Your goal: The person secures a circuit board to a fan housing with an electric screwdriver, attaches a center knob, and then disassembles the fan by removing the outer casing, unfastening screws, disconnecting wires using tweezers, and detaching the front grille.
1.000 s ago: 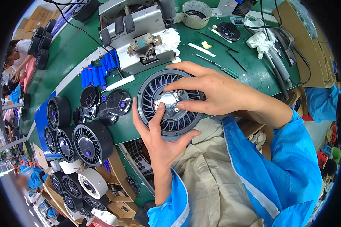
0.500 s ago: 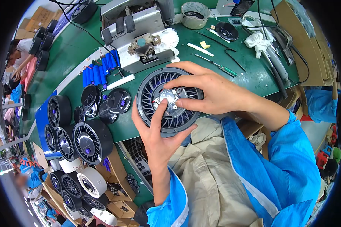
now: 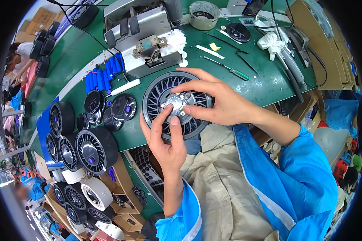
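Note:
A black round fan wheel (image 3: 153, 95) with radial fins lies at the table's front edge, its hub facing up. In the hub sits a small round pale board (image 3: 174, 103) with little parts and a red wire. My right hand (image 3: 223, 98) grips the wheel from the right, index finger and thumb spread around the board and other fingers at the far rim. From the near left, my left hand (image 3: 165, 144) holds the wheel's edge. Its index fingertip presses on the board and its thumb points up over the fins. What the fingertips cover is hidden.
A grey metal machine (image 3: 147, 44) stands behind the wheel. Blue cylinders (image 3: 102, 78), a green-handled screwdriver (image 3: 239, 74) and black discs (image 3: 123, 107) lie about. More wheels (image 3: 95, 149) are stacked left. A white-wrapped tool (image 3: 272, 42) with cables is at right.
My left thumb has swung from the wheel's near rim inward over the fins, close to the hub. My left index finger has shifted slightly on the board. The right hand keeps its grip.

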Demonstrator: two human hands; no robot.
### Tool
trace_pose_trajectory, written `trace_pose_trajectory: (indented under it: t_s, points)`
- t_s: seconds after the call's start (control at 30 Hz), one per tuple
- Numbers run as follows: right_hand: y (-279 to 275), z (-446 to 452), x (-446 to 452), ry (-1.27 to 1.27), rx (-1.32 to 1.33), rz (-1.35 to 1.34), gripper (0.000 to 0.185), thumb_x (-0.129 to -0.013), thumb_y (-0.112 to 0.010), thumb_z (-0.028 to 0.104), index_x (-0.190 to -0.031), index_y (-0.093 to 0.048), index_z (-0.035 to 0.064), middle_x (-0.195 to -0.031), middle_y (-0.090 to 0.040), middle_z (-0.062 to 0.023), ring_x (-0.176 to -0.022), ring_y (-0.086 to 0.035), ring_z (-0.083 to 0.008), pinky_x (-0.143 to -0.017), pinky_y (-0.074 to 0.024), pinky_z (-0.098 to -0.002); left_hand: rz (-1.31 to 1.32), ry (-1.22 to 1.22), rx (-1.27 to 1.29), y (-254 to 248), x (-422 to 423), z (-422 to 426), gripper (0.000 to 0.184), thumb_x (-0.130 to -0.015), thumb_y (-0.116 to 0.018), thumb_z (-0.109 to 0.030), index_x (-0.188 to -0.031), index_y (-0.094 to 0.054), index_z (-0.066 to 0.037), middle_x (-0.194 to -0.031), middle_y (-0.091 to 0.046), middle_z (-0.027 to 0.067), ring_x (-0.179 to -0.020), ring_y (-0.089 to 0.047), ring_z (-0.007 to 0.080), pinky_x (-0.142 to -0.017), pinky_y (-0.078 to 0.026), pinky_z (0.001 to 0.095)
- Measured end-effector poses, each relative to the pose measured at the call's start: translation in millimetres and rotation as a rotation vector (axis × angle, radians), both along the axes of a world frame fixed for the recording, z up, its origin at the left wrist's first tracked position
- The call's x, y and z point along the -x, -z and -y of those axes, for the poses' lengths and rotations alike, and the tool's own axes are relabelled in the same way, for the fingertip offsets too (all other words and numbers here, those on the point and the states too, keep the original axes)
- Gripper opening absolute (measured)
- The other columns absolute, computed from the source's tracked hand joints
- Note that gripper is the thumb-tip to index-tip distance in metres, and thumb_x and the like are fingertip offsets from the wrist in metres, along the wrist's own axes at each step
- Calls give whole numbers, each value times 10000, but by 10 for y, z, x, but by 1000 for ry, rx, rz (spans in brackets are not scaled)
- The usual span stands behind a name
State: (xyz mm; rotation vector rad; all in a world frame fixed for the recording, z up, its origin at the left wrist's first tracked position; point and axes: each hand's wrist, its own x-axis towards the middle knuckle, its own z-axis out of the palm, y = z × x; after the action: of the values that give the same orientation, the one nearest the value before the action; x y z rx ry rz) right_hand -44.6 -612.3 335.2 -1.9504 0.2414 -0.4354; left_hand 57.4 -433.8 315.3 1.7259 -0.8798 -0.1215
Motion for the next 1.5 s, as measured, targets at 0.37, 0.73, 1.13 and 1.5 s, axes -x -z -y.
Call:
trace_pose_trajectory:
  t_s: [0.37, 0.73, 1.13, 1.5]
  points:
    - [48, -188, -72, 177, -534, 80, 709, -918, -805, 51, -1533, -459, -12, -1429, -597, -141, -1279, -610, -180, -1072, -516, -329, 18, -7, 57, 80, -38, -1, 257, -950, -709, -58, -1197, -758, -8, -1227, -709, 159, -1244, -603, 275, -1108, -438, 395]
    - [25, -285, -75, 227, -437, 119, 715, -882, -832, 32, -1502, -480, -21, -1375, -636, -122, -1220, -650, -173, -1069, -533, -328, -94, -4, 284, 191, 30, 53, 684, -895, -754, -50, -1510, -460, 17, -1548, -432, 251, -1373, -531, 332, -1163, -428, 435]
    - [183, -325, 14, 162, -232, 343, 735, -860, -809, -11, -1508, -464, -30, -1588, -471, -226, -1474, -484, -278, -1209, -430, -403, -280, 11, 301, 52, 163, 22, 1031, -816, -822, 15, -1621, -178, 30, -1665, -273, 274, -1452, -457, 346, -1194, -443, 452]
    - [229, -308, 50, 148, -152, 393, 760, -842, -819, -13, -1506, -451, -26, -1601, -448, -237, -1475, -484, -300, -1208, -430, -413, -287, 30, 359, 73, 177, 24, 1062, -789, -838, 41, -1620, -176, 38, -1679, -259, 262, -1440, -480, 353, -1171, -482, 445]
